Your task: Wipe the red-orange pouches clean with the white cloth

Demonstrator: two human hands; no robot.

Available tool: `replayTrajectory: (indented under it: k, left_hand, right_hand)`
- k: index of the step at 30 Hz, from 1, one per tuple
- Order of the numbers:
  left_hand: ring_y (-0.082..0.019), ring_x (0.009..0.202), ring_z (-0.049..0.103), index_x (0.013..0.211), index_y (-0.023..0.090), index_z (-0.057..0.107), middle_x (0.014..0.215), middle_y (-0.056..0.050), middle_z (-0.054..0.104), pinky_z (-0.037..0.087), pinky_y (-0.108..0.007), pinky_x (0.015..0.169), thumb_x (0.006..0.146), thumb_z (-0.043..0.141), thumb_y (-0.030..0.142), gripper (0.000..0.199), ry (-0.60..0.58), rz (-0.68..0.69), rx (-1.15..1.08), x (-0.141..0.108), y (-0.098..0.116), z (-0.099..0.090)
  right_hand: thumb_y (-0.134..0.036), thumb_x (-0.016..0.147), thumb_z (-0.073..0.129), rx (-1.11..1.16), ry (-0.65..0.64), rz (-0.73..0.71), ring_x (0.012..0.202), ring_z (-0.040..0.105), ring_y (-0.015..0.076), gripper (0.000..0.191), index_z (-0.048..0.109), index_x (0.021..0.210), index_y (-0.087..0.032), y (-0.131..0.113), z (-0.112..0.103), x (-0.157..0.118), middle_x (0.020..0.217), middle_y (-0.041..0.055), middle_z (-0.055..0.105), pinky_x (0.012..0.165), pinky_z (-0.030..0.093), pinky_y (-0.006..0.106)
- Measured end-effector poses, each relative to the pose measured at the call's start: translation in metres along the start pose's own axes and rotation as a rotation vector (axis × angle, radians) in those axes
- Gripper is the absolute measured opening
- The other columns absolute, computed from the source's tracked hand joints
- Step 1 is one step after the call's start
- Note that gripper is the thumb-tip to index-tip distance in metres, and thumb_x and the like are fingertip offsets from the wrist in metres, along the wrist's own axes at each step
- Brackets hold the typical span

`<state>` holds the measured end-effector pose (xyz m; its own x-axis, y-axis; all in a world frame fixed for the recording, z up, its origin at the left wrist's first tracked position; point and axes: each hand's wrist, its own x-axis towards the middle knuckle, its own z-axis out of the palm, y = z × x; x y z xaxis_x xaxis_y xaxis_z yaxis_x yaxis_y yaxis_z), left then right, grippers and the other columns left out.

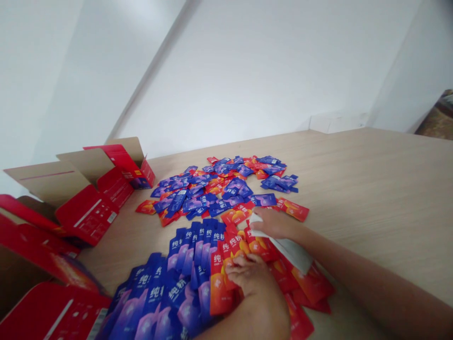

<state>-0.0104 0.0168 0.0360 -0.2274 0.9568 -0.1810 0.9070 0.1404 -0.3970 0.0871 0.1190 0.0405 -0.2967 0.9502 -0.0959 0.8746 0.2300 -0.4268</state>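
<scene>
Rows of purple-blue sachets (177,293) lie overlapped at the bottom centre, with red-orange sachets (221,288) along their right side. On the red-orange ones rests my left hand (249,274), its fingers apart. Farther forward and to the right, my right hand (271,222) has its fingers closed round a white sheet or packet (292,252), which hangs over more red-orange sachets. Part of that hand's grip is hidden. Beyond both hands a loose heap of mixed blue sachets (198,203) and red sachets spreads over the table.
Open red cartons (88,212) with raised flaps line the left side of the wooden table (364,198). A low white box (338,123) stands by the white wall at the back right. A dark patterned object (437,115) shows at the far right edge.
</scene>
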Motion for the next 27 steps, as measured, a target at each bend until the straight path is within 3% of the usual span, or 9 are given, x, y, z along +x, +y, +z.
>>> replayTrajectory:
  k: [3, 5, 8, 10, 16, 21, 24, 27]
  left_hand:
    - [-0.036, 0.104, 0.058, 0.126, 0.023, 0.057, 0.122, -0.021, 0.060, 0.053, -0.044, 0.079, 0.084, 0.034, 0.000, 0.052, -0.005, -0.001, 0.003, 0.000, 0.000, 0.001]
    - [-0.036, 0.104, 0.059, 0.126, 0.023, 0.057, 0.120, -0.022, 0.061, 0.052, -0.044, 0.079, 0.084, 0.035, 0.001, 0.052, -0.010, -0.003, -0.005, 0.000, 0.000, 0.001]
    - [-0.036, 0.104, 0.059, 0.125, 0.024, 0.057, 0.120, -0.021, 0.062, 0.053, -0.043, 0.078, 0.085, 0.036, 0.002, 0.051, -0.016, -0.005, -0.025, -0.002, -0.001, -0.002]
    - [-0.036, 0.104, 0.059, 0.124, 0.024, 0.058, 0.121, -0.021, 0.061, 0.052, -0.043, 0.079, 0.085, 0.036, 0.002, 0.050, -0.011, -0.004, -0.029, -0.003, -0.002, -0.004]
    - [-0.037, 0.104, 0.059, 0.122, 0.023, 0.060, 0.121, -0.023, 0.059, 0.053, -0.044, 0.078, 0.084, 0.036, 0.000, 0.050, 0.012, -0.001, -0.023, -0.002, -0.002, -0.003]
    - [-0.037, 0.103, 0.060, 0.124, 0.024, 0.058, 0.122, -0.022, 0.059, 0.052, -0.045, 0.079, 0.084, 0.038, 0.002, 0.050, 0.029, 0.015, -0.006, -0.001, 0.000, 0.003]
    - [-0.037, 0.102, 0.060, 0.124, 0.024, 0.058, 0.120, -0.021, 0.061, 0.053, -0.044, 0.077, 0.085, 0.037, 0.002, 0.050, 0.045, 0.003, 0.007, -0.002, 0.001, 0.005]
    - [-0.037, 0.102, 0.060, 0.124, 0.023, 0.058, 0.120, -0.021, 0.061, 0.052, -0.044, 0.077, 0.084, 0.037, 0.003, 0.050, 0.040, 0.016, 0.023, -0.003, 0.000, 0.003]
  right_hand:
    - [-0.040, 0.083, 0.053, -0.009, 0.063, -0.028, 0.096, 0.060, 0.0256, 0.046, 0.049, 0.122, -0.017, 0.007, -0.015, -0.002, 0.108, 0.0125, 0.064, 0.076, 0.042, 0.032]
    - [-0.038, 0.079, 0.057, -0.010, 0.000, -0.115, 0.092, 0.061, 0.0251, 0.050, 0.048, 0.124, -0.017, 0.010, -0.019, -0.006, 0.106, 0.0112, 0.064, 0.075, 0.042, 0.032]
    - [-0.039, 0.072, 0.065, -0.017, -0.127, -0.282, 0.104, 0.057, 0.0264, 0.066, 0.043, 0.132, -0.020, 0.009, -0.013, -0.012, 0.125, 0.0117, 0.055, 0.080, 0.043, 0.032]
    - [-0.040, 0.072, 0.066, -0.055, -0.141, -0.315, 0.111, 0.053, 0.0279, 0.073, 0.038, 0.137, -0.025, 0.007, -0.005, -0.013, 0.135, 0.0112, 0.046, 0.082, 0.043, 0.034]
    - [-0.028, 0.086, 0.052, -0.207, 0.036, -0.193, 0.102, 0.058, 0.0267, 0.039, 0.048, 0.124, -0.021, -0.002, 0.013, -0.001, 0.121, 0.0126, 0.057, 0.077, 0.044, 0.034]
    - [-0.032, 0.087, 0.052, -0.140, 0.131, -0.157, 0.097, 0.060, 0.0250, 0.040, 0.043, 0.124, -0.018, 0.001, 0.000, 0.001, 0.111, 0.0124, 0.062, 0.075, 0.041, 0.030]
    - [-0.032, 0.082, 0.056, -0.102, 0.037, -0.301, 0.091, 0.061, 0.0230, 0.039, 0.048, 0.117, -0.018, 0.007, -0.009, -0.004, 0.105, 0.0098, 0.064, 0.072, 0.041, 0.028]
    - [-0.033, 0.080, 0.059, -0.114, -0.098, -0.462, 0.093, 0.060, 0.0230, 0.037, 0.053, 0.113, -0.019, 0.011, -0.005, -0.005, 0.109, 0.0084, 0.062, 0.074, 0.042, 0.029]
